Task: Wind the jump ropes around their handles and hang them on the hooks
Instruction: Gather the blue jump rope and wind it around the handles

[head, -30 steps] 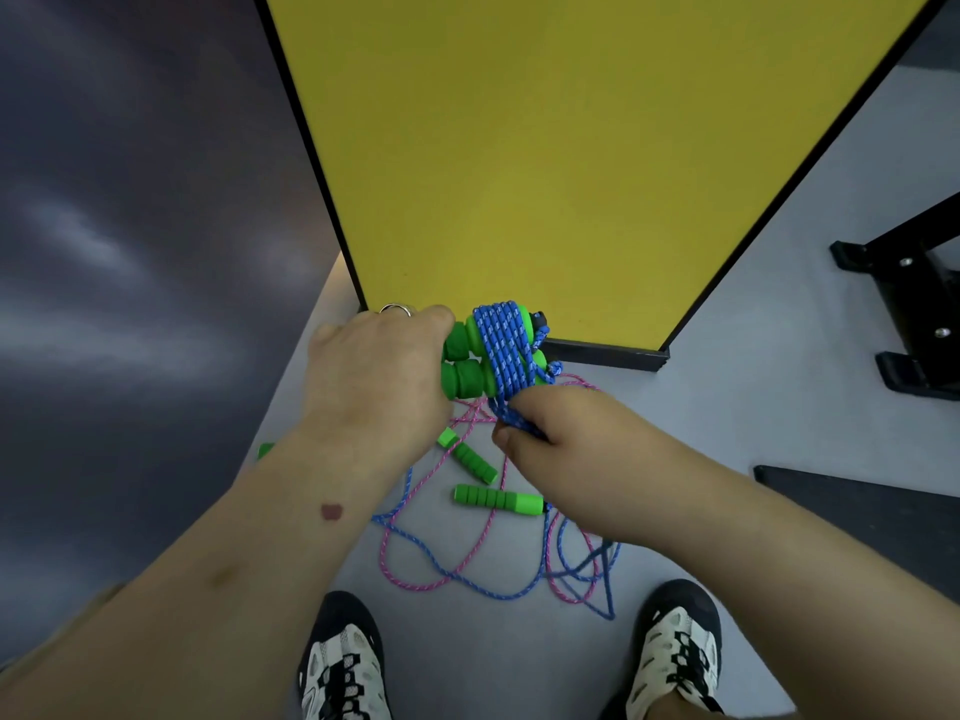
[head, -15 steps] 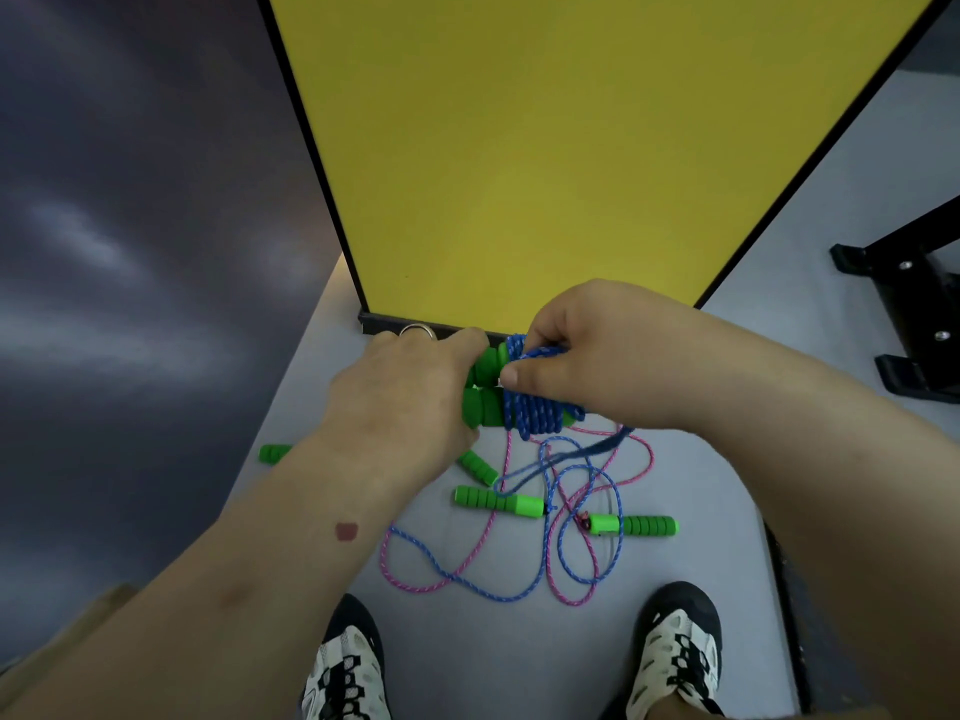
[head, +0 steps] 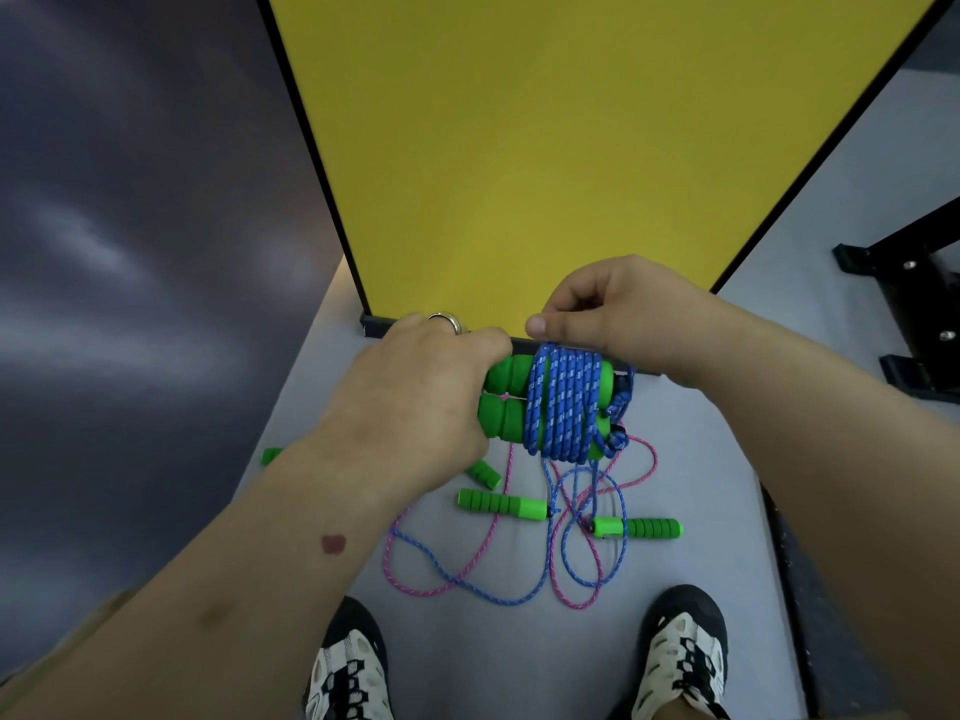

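Shoes (head: 345, 667) stand nearest on the grey floor (head: 701, 459), behind them loose ropes (head: 483, 563) and 3 visible green handles (head: 503, 504). Left hand (head: 415, 402) grips 2 paired handles (head: 506, 402), partly hidden by blue rope (head: 563, 402) wound round them. Right hand (head: 618, 317) pinches the rope at the top. Yellow panel (head: 545, 148) stands beyond.

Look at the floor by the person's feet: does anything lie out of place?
Yes. A pink rope and a blue rope lie tangled across each other on the grey floor, with loose green handles scattered among them, unwound. Only the blue rope held in the hands is neatly coiled.
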A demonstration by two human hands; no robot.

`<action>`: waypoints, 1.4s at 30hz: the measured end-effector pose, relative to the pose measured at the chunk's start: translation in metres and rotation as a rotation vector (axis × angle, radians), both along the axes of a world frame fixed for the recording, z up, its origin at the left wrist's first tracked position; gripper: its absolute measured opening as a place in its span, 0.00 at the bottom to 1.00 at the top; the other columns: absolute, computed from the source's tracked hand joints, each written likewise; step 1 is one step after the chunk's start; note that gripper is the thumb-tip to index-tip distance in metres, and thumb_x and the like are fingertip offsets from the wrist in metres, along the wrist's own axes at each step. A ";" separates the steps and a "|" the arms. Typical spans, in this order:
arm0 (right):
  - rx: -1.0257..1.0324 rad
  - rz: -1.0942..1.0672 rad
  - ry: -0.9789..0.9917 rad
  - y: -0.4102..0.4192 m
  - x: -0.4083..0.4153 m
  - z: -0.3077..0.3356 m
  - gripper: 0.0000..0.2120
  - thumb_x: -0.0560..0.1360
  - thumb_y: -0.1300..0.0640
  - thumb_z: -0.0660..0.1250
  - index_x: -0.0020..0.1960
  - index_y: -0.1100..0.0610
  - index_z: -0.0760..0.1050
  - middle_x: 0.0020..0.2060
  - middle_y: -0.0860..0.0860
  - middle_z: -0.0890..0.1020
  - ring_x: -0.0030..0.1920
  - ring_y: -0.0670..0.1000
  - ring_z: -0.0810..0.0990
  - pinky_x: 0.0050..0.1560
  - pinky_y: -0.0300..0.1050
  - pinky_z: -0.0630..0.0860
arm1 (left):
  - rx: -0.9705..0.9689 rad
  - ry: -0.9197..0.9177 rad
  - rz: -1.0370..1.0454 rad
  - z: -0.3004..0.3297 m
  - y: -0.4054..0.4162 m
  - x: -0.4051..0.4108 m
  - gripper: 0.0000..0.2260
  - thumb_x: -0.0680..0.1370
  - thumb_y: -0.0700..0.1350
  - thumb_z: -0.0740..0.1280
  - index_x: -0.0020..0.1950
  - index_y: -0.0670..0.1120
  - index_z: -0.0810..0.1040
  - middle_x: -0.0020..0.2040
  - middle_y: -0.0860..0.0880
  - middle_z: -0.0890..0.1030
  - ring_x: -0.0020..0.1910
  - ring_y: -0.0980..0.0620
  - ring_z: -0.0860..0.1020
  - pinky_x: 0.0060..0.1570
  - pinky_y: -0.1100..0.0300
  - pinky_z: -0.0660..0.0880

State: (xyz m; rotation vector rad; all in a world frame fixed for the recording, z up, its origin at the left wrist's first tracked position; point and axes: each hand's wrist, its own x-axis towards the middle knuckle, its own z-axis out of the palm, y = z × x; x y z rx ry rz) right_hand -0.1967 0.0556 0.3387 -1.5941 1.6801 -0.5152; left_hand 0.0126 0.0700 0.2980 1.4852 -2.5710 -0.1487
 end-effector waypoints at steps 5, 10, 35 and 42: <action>0.194 0.004 -0.107 0.006 -0.007 -0.032 0.14 0.76 0.52 0.73 0.37 0.60 0.81 0.29 0.56 0.76 0.30 0.51 0.69 0.32 0.40 0.64 | 0.057 0.010 0.022 0.011 0.004 -0.002 0.17 0.68 0.53 0.73 0.53 0.59 0.70 0.44 0.56 0.72 0.51 0.49 0.71 0.36 0.52 0.76; 0.124 0.161 0.116 0.028 0.000 -0.040 0.14 0.78 0.71 0.65 0.38 0.55 0.77 0.37 0.43 0.74 0.36 0.42 0.70 0.41 0.32 0.68 | 0.075 0.033 0.080 0.012 0.004 -0.003 0.25 0.64 0.64 0.76 0.52 0.58 0.69 0.44 0.56 0.72 0.50 0.48 0.73 0.38 0.51 0.78; 0.114 0.139 0.236 0.068 0.042 0.017 0.15 0.79 0.51 0.62 0.39 0.60 0.69 0.26 0.49 0.67 0.24 0.47 0.64 0.24 0.41 0.61 | 0.035 0.038 0.189 0.002 -0.001 0.000 0.19 0.69 0.46 0.75 0.56 0.56 0.74 0.42 0.53 0.69 0.48 0.48 0.69 0.31 0.57 0.64; -0.038 0.086 0.281 0.032 0.021 0.038 0.15 0.78 0.45 0.66 0.43 0.57 0.80 0.27 0.50 0.74 0.23 0.45 0.68 0.20 0.36 0.61 | 0.035 0.038 0.062 -0.002 -0.001 -0.003 0.16 0.67 0.45 0.71 0.50 0.56 0.73 0.43 0.53 0.72 0.49 0.46 0.72 0.37 0.49 0.77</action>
